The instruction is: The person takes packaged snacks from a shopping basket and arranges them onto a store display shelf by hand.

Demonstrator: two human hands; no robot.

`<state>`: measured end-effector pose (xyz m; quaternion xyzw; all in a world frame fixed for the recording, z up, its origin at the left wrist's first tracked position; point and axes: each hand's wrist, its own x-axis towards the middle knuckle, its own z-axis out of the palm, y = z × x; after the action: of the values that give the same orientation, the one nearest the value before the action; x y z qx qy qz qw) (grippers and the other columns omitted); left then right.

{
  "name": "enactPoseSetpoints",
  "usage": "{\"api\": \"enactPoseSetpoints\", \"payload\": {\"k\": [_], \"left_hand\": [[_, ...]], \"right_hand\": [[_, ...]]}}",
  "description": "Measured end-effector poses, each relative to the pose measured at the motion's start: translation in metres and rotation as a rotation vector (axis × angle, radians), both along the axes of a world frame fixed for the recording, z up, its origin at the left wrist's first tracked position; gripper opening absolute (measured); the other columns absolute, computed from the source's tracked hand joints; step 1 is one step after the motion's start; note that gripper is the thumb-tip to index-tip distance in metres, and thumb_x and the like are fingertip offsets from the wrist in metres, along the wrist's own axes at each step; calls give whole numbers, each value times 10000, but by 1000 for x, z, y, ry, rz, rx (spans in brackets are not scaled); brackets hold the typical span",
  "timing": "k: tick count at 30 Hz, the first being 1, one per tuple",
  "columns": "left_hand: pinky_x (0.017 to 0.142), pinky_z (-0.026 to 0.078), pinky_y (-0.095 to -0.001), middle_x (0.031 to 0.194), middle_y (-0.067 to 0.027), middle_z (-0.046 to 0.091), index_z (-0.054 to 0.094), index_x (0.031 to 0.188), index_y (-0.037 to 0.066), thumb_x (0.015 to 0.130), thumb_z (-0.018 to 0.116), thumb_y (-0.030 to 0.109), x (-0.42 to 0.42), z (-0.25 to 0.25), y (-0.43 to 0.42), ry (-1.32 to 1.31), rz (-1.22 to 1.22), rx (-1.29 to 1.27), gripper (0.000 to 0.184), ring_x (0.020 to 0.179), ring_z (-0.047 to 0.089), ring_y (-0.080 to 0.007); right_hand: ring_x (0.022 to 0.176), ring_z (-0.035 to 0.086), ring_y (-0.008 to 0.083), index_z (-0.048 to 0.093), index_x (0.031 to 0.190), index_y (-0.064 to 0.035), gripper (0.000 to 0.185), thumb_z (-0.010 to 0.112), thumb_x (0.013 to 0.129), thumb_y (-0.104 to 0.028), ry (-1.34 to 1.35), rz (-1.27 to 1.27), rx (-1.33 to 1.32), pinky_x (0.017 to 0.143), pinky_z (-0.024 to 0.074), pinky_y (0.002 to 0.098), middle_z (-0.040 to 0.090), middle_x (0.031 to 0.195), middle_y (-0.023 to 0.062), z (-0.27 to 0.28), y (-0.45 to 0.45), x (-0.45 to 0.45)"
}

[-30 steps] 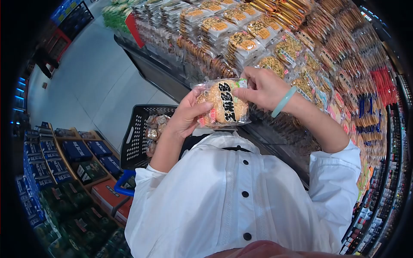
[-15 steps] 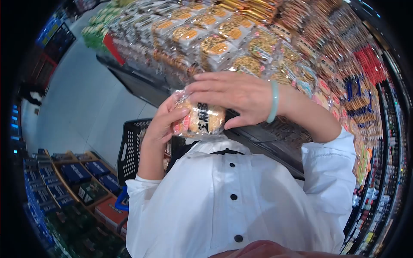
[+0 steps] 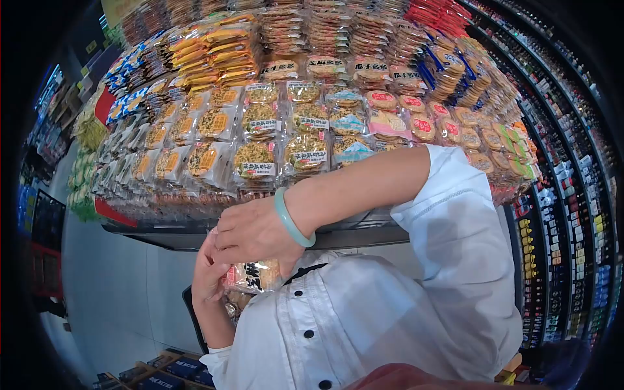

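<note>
A clear packet of sesame-topped crackers [image 3: 255, 275] with black lettering is held low in front of the white shirt. Its left edge is gripped by my left hand [image 3: 208, 273]. My right hand [image 3: 252, 231], with a pale green bangle [image 3: 290, 218] at the wrist, lies across the top of the packet and hides much of it; its fingers reach over to my left hand. The right fingers are bent together, and their tips are partly hidden. Just beyond both hands is the front edge of the display of packaged crackers [image 3: 262, 160].
Stacked yellow packets [image 3: 232, 49] and red packets [image 3: 439, 16] stand farther back on the display. Shelves of small goods [image 3: 572, 214] curve along the right. A dark basket [image 3: 190, 312] is partly visible below my left hand. Boxes [image 3: 160, 380] stand at the bottom left.
The view has turned toward the display. My right hand went from the packet's right corner to across its top, and the packet now sits lower and farther left in view.
</note>
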<state>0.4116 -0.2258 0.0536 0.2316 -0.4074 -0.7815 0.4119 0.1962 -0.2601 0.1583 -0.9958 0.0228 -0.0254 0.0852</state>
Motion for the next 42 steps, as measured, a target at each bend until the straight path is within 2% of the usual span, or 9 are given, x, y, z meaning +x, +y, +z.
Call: {"api": "enactPoseSetpoints", "payload": {"k": [6,9,10,17,20,26,36,39,42], "left_hand": [[930,501,-346,1213,-133,574,370,1364,-31,798,765,317,-11,-3,7,66,101,74,773,1093,604,-216],[814,567,-375,1119,-154,611,422,1317,-10,890,660,253,-6,-10,8,126,87,138,556,973,655,-246],[760,583,-385,1097,-164,620,426,1329,9,976,512,207,-6,-16,8,192,102,138,414,914,670,-256],[774,576,-386,1060,-143,641,500,1270,16,979,502,194,-16,-14,15,214,257,244,341,894,666,-250],[795,570,-395,1080,-127,638,514,1255,13,984,484,183,-17,-25,11,171,282,253,321,922,661,-242],[851,551,-397,1116,-145,609,491,1239,5,969,497,163,-23,-28,16,182,305,271,313,975,643,-250],[868,543,-399,1125,-164,617,497,1247,-9,972,497,174,-23,-36,18,152,351,335,331,1004,638,-269],[863,544,-403,1112,-162,622,501,1241,-8,967,506,171,-29,-30,23,99,383,193,327,998,641,-274],[862,545,-410,1118,-154,620,511,1222,-8,957,520,155,-24,-36,20,166,385,331,311,1002,639,-272]], "right_hand": [[1088,503,347,483,1226,1,842,836,569,-389,-140,-109,71,954,380,439,531,1175,181,23,-3,-33],[1095,496,353,459,1285,1,867,816,600,-393,-288,-233,50,963,382,443,531,1189,184,41,-12,-69],[1092,493,349,459,1292,-6,866,811,599,-387,-333,-297,-7,961,390,437,537,1189,180,46,-16,-83],[1261,431,353,388,1406,-70,917,803,665,-417,-296,-819,-283,1081,305,441,466,1357,178,68,-20,-173],[1255,420,363,398,1385,-49,912,789,662,-443,-320,-1001,-343,1062,339,440,486,1331,193,58,-32,-212],[1323,358,373,352,1424,-70,976,776,649,-484,-283,-1361,-279,1112,294,450,427,1403,221,37,-49,-280],[1344,333,386,338,1432,-46,1003,775,637,-474,-233,-1439,-260,1119,289,441,414,1415,234,25,-58,-296],[1339,344,382,347,1427,-39,1004,779,632,-474,-251,-1445,-218,1115,298,440,418,1411,238,25,-64,-299],[1353,339,368,358,1433,-76,966,780,669,-490,-203,-1412,-193,1131,273,430,386,1449,213,30,-78,-303]]}}
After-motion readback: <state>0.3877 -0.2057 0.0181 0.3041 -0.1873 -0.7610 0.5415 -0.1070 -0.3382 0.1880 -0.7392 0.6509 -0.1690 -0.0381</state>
